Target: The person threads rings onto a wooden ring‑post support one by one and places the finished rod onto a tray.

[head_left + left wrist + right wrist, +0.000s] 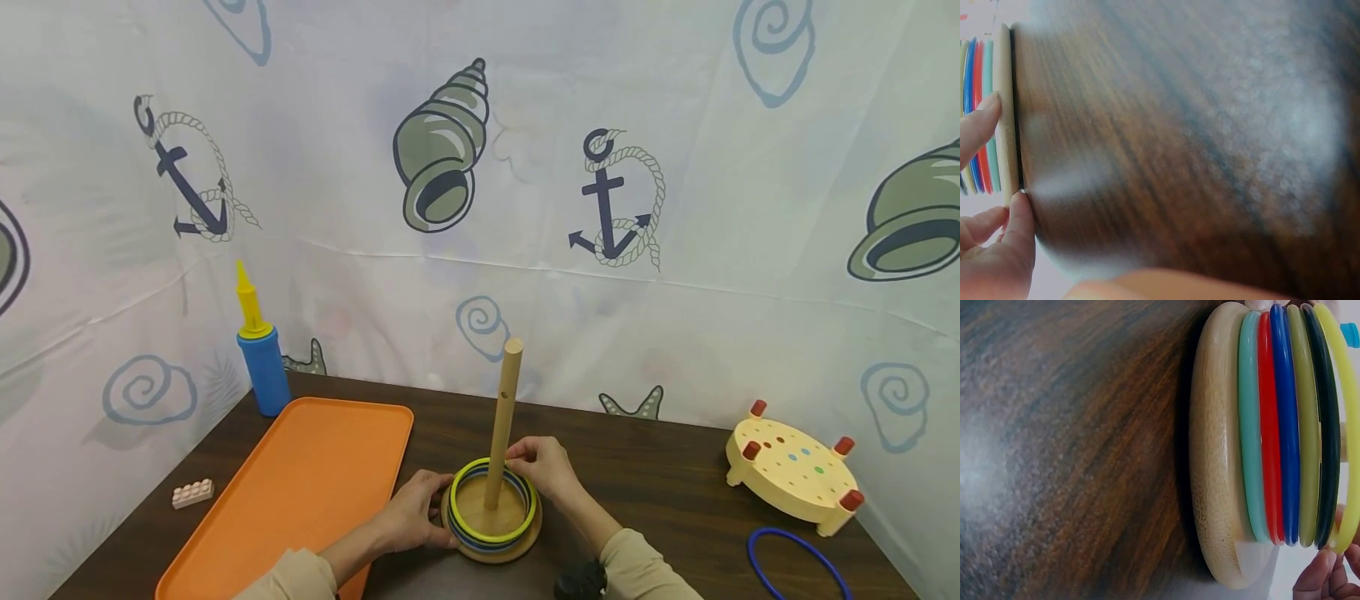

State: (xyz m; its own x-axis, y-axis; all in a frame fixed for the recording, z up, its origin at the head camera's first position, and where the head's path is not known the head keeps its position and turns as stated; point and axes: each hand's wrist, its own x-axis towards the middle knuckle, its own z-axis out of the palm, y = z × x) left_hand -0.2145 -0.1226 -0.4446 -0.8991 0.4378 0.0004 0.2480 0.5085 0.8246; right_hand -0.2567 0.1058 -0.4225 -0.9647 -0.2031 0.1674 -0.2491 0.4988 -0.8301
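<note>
A wooden stand has a round base [525,542] and an upright peg [504,408], and it sits on the dark table. Several coloured rings are stacked on it, with a yellow ring [480,530] on top. My left hand [433,508] grips the base's left edge, and in the left wrist view a finger and thumb of my left hand [1007,156] lie on the base rim [1004,75]. My right hand [517,457] pinches the yellow ring's far side beside the peg. The right wrist view shows the base [1216,456], the ring stack, the yellow ring [1350,425] and my right hand's fingertips [1325,575].
An orange tray [300,492] lies to the left, with a blue and yellow pump [258,358] behind it and a small beige brick [192,493] beside it. At the right stand a cream peg board with red feet [795,471] and a loose blue ring [798,562]. A printed curtain backs the table.
</note>
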